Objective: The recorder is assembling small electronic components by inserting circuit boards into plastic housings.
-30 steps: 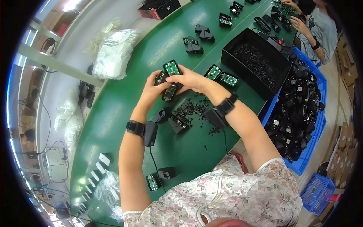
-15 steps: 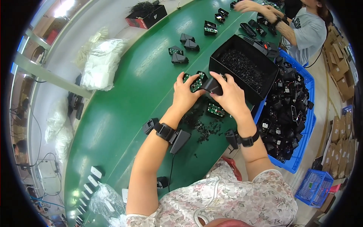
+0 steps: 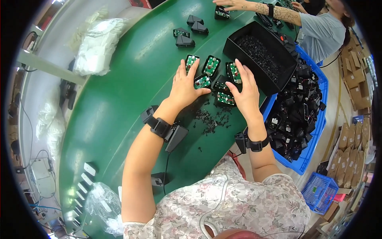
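Several black plastic housings with green circuit boards facing up lie clustered on the table between my hands. My left hand (image 3: 184, 85) is spread over the cluster's left side, fingers at one circuit-board housing (image 3: 191, 63) and thumb near another circuit-board housing (image 3: 202, 82). At the right, my right hand (image 3: 245, 89) has its fingers apart beside an upright circuit-board housing (image 3: 234, 73); whether it touches that housing I cannot tell. A further circuit-board housing (image 3: 212, 65) stands between the hands. Nearer to me, small black screws or pegs (image 3: 213, 119) are scattered on the green table (image 3: 155, 83).
A black bin (image 3: 234, 53) of small black parts stands right of my hands. Beyond it is a blue crate (image 3: 308, 153) heaped with black parts. Several black housings (image 3: 185, 41) sit farther off. A co-worker's arm (image 3: 274, 12) reaches across the far table. Plastic bags (image 3: 97, 51) lie left.
Both hands have let go of the housings they held and spread open. More circuit boards now show face up between them. The co-worker's arm has stretched left to a housing. The view has shifted.
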### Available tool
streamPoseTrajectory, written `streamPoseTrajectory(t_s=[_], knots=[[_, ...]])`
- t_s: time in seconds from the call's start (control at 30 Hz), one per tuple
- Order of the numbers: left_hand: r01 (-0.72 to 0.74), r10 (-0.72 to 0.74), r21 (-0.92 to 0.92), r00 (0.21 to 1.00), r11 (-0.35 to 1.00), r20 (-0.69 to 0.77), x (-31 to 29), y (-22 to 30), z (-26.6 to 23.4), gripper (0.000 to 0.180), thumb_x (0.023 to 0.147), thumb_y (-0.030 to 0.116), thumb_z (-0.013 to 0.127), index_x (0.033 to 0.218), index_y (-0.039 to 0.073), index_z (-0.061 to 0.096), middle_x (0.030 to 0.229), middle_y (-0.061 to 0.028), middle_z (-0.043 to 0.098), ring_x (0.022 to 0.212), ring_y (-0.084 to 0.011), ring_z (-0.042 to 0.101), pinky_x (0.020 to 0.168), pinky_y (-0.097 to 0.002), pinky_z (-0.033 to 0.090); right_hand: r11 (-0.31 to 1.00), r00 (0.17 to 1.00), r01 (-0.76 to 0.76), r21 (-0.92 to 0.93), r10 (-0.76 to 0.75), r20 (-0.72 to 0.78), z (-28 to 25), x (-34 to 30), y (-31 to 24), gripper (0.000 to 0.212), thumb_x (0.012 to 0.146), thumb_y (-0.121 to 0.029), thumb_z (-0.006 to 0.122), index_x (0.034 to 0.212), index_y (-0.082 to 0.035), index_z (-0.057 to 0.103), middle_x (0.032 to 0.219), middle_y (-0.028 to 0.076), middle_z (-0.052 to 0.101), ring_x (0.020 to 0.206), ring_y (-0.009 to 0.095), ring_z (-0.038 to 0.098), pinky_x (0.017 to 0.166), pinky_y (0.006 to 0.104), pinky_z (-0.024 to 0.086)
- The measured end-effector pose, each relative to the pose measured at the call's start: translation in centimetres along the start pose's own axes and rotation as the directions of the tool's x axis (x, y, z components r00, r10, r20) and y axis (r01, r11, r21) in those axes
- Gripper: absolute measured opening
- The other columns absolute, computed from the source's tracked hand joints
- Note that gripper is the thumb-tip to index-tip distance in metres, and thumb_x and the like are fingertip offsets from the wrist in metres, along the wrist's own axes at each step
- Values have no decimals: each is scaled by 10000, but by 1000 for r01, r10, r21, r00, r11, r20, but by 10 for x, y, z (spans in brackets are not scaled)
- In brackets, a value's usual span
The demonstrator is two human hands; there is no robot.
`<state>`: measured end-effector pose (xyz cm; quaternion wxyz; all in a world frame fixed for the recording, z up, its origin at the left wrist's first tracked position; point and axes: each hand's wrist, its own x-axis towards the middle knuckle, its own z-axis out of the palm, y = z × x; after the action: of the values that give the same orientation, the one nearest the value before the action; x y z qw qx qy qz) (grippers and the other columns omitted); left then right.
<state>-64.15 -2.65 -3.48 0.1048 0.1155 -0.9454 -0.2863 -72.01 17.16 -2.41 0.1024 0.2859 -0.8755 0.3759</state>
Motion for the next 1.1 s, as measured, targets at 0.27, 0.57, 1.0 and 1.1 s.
streamPoseTrajectory(t_s=[0.27, 0.57, 1.0, 1.1], knots=[[-139, 176, 139, 936, 980, -306, -13, 11, -6, 770, 745, 307, 769, 1378, 68, 403, 1425, -272, 330, 1297, -433, 348, 1045, -482, 335, 998, 990, 5, 65, 5, -141, 3, -7, 16, 530, 777, -108, 728, 1265, -73, 523, 1148, 81, 591, 956, 208, 588, 849, 322, 455], [243, -115, -967, 965, 73, 234, -58, 86, -28, 566, 983, 240, 512, 1418, -10, 252, 1216, -105, 552, 1082, -172, 562, 889, -313, 495, 785, 988, 149, 601, -91, -126, -6, -47, -53, 565, 784, -47, 738, 1279, 7, 471, 1259, 119, 502, 1153, 202, 503, 983, 320, 396], [544, 27, -783, 816, 302, 577, -167, 44, -66, 452, 939, 248, 598, 1228, -29, 389, 947, -111, 636, 722, -120, 606, 629, -245, 500, 634, 640, 229, 739, -670, 377, -44, -79, -80, 411, 802, -245, 710, 1155, -46, 637, 1146, 94, 622, 1049, 269, 538, 909, 376, 420], [560, -24, -774, 814, 295, 580, -162, 42, -52, 410, 923, 242, 623, 1185, -13, 438, 902, -119, 655, 678, -127, 603, 625, -259, 500, 737, 723, 110, 667, -520, 455, -46, -78, -71, 353, 756, -147, 745, 1086, -53, 662, 1098, 84, 635, 1026, 263, 551, 899, 377, 427]])
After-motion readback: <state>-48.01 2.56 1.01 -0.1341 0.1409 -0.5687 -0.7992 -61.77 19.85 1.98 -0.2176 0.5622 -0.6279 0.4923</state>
